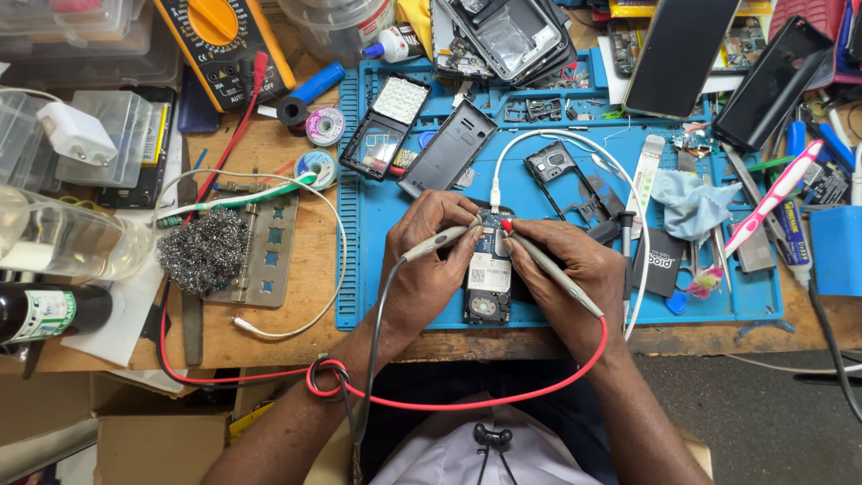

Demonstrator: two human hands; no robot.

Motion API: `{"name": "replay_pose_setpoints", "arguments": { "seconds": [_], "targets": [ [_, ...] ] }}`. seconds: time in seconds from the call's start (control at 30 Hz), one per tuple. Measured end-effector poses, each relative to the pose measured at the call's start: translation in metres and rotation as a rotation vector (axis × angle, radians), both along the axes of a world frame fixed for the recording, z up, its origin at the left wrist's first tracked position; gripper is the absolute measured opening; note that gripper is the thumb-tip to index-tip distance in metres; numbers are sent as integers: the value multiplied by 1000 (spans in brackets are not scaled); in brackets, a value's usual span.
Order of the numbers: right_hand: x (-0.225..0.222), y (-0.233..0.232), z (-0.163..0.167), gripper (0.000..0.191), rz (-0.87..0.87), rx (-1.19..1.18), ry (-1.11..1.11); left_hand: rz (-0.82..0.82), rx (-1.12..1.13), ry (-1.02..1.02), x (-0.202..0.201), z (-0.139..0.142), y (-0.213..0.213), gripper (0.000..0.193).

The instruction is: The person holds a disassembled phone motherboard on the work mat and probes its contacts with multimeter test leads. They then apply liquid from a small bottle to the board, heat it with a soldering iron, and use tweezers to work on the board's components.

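At the far left of the wooden surface (pixel 296 269) lie a clear bottle (pixel 63 241) and a dark bottle (pixel 49 313), with a ball of steel wool (pixel 202 250) just beside them. A yellow meter (pixel 223 40) sits at the top left, its red lead (pixel 449 400) looping down past the person's wrists. On the blue mat (pixel 377 216), the left hand (pixel 429 260) is closed around a grey probe (pixel 440 241), tip pressed to the opened phone (pixel 488 269) lying between both hands. The right hand (pixel 575 265) pinches a red-tipped probe (pixel 548 265), its tip also touching the phone's upper end. A white cable (pixel 557 136) plugs into the phone's top. Farther right rest a blue cloth (pixel 691 202) and a pink toothbrush (pixel 774 196).
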State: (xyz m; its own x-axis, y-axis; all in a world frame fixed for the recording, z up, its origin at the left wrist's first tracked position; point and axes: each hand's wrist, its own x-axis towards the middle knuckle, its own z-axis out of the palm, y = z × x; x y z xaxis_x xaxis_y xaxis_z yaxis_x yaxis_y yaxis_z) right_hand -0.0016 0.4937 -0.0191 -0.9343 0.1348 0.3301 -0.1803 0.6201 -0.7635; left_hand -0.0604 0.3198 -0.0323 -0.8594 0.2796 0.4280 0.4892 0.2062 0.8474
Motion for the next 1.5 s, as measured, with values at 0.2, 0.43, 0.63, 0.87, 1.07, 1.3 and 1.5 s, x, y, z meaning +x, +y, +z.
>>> {"name": "replay_pose_setpoints", "arguments": {
  "seconds": [0.2, 0.43, 0.63, 0.87, 1.07, 1.3, 1.5],
  "targets": [
    [-1, -1, -1, 24, -11, 13, -29, -13, -16, 29, 2, 0, 0, 23],
    [-3, -2, 2, 23, -7, 19, -27, -26, -25, -6, 3, 4, 1, 21],
    [-10, 8, 6, 28, -70, -83, -163, -30, -63, -2, 3, 5, 0, 21],
    [-7, 7, -3, 19, 10, -89, -3, -40, -50, -10, 2, 5, 0, 22],
    [-7, 6, -5, 18, 18, -45, 10, -56, -21, -5, 3, 6, 0, 23],
    [-10, 2, -1, 19, 31, -71, -28, -59, -21, -25, 3, 6, 0, 22],
    [-11, 3, 0, 19, 51, -42, 5, -66, -26, -32, 3, 5, -1, 21]
  ]
}}
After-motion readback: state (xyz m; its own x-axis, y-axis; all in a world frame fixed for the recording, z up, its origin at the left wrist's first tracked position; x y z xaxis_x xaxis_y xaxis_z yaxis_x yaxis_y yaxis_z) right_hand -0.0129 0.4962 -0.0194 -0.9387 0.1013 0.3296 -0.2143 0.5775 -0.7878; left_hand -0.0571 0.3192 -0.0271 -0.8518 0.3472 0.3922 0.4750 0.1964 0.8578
